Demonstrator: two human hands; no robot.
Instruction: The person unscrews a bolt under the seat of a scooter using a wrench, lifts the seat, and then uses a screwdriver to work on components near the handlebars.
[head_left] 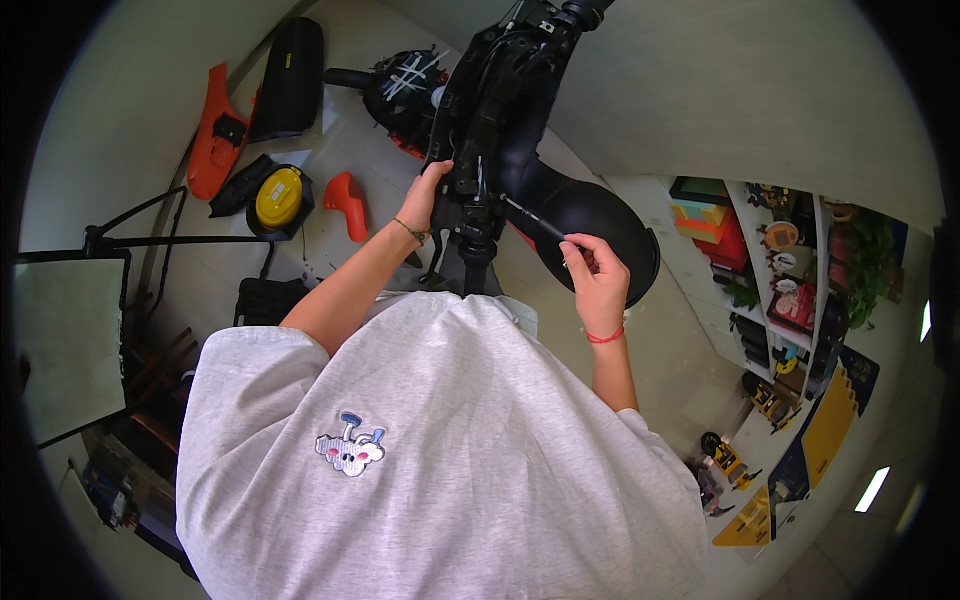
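Note:
In front of me stands a partly stripped black scooter or similar vehicle, its handlebar assembly (pixel 475 130) bare with cables and mounts showing. My left hand (pixel 425 197) grips the left side of this assembly; its fingertips are hidden behind the edge. On the right, my right hand (pixel 598 278) pinches the dark handle end of a thin screwdriver (pixel 530 214). The shaft slants up and left, and its tip reaches the assembly's right side near a metal part. Whether the tip sits in a screw is too small to tell. A smooth black rounded body part (pixel 590 215) lies beyond the screwdriver.
Loose parts lie on the floor at left: a long orange panel (pixel 215 140), a black panel (pixel 290 80), a smaller orange piece (pixel 346 205) and a yellow round object (pixel 279 197). A white shelf (pixel 745 230) stands at right, with toy construction vehicles (pixel 728 458) below.

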